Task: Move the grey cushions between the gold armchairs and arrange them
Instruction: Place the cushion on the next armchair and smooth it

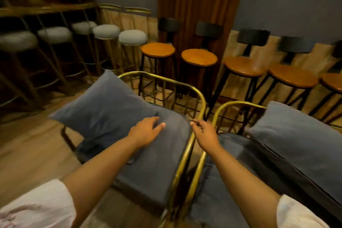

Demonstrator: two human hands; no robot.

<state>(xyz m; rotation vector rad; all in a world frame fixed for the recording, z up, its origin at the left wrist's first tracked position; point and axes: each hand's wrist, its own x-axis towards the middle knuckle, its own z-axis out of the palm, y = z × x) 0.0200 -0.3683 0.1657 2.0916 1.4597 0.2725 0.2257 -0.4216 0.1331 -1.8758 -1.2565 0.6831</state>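
Observation:
Two gold-framed armchairs stand side by side, the left armchair [164, 79] and the right armchair [238, 104]. A grey cushion [109, 109] lies tilted across the left chair, over its grey seat pad [153, 168]. My left hand [146, 132] rests on this cushion's right end with its fingers spread. My right hand [205, 136] hovers open above the two touching gold armrests, holding nothing. A second grey cushion [298, 146] leans on the right chair's seat.
Wooden-seat bar stools [199, 57] with black backs line the far wall by a brown curtain [199, 5]. Grey padded stools [132, 37] with gold legs stand under a counter [46, 10] at left. Wood floor [27, 146] lies left of the chairs.

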